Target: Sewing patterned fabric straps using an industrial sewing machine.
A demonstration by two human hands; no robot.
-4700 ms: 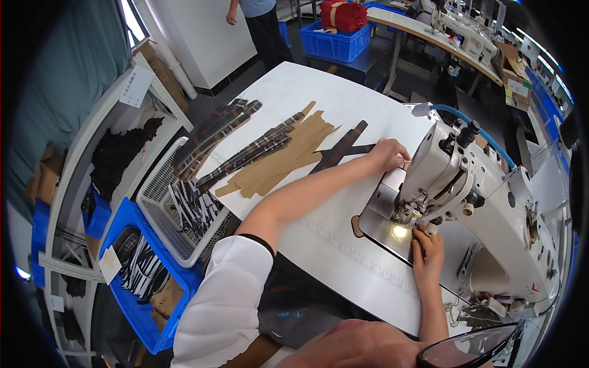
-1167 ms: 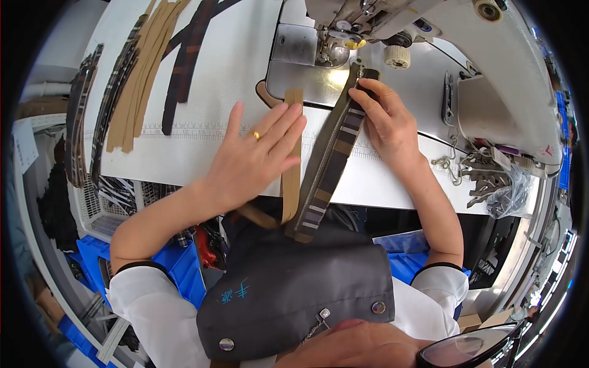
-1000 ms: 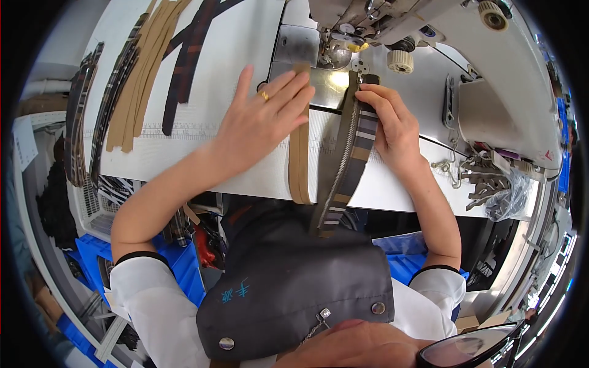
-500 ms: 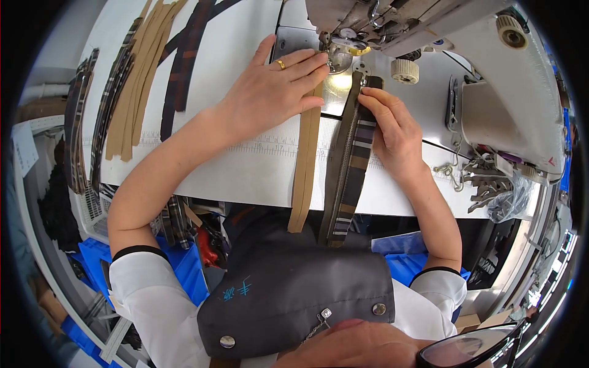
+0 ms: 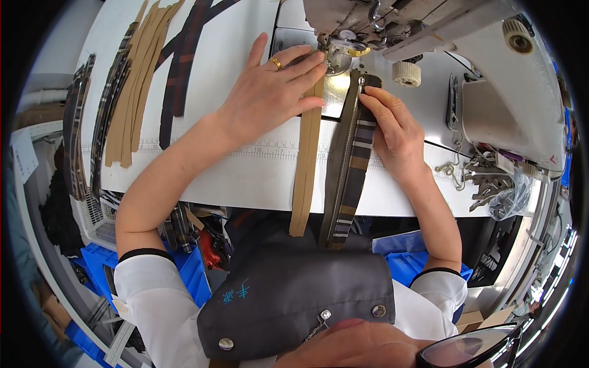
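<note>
An olive metal-toothed zipper with a striped fabric band point(image 5: 346, 178) overhangs the white tabletop point(image 5: 245, 184), the right hand's point(image 5: 397, 132) fingers point(image 5: 383, 98) pinching its far end. Zipper and band look joined; the long tan strip point(image 5: 307, 165) beneath the flat, ungripping left hand point(image 5: 264, 92) seems unattached. Farther left, the blue plastic bin point(image 5: 195, 279) and white mesh basket point(image 5: 92, 227) hide most contents.

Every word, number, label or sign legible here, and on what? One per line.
Locations only, wording and numbers not transcribed:
Apron: blue characters on the front.
White table: ruler scale with numbers, partly legible, the rest too small.
Sewing machine: small red mark on its white body, too small to read.
Pale sheet at far left: nothing legible.
</note>
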